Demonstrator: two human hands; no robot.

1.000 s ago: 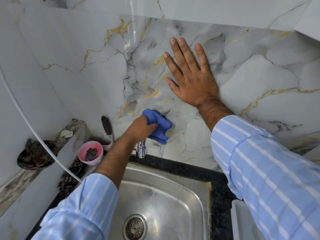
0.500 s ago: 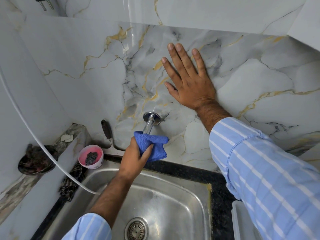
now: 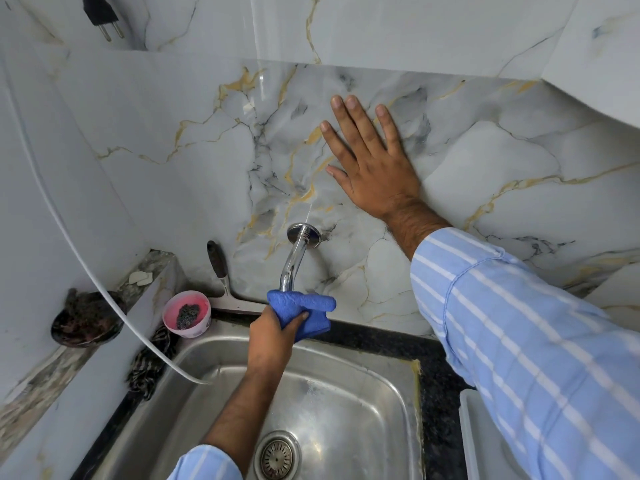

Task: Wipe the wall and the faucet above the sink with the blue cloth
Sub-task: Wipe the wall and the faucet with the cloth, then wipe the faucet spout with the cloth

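My left hand (image 3: pixel 273 336) grips the blue cloth (image 3: pixel 304 311), which is wrapped around the lower end of the chrome faucet (image 3: pixel 294 258). The faucet's pipe curves down from a round flange on the marble wall (image 3: pixel 173 109), and its outlet is hidden under the cloth. My right hand (image 3: pixel 372 161) lies flat on the wall, up and to the right of the flange, with fingers spread. The steel sink (image 3: pixel 346 400) sits below both hands.
A pink cup (image 3: pixel 187 313) with a dark scrubber stands at the sink's left corner, with a black-handled scraper (image 3: pixel 221 275) behind it. A white hose (image 3: pixel 86 265) arcs down into the sink. A dark dish (image 3: pixel 86 318) rests on the left ledge. A white container edge (image 3: pixel 474 441) shows at right.
My left hand has slid the cloth down the faucet pipe, from the flange at the wall to its lower end. My right hand has stayed flat on the wall.
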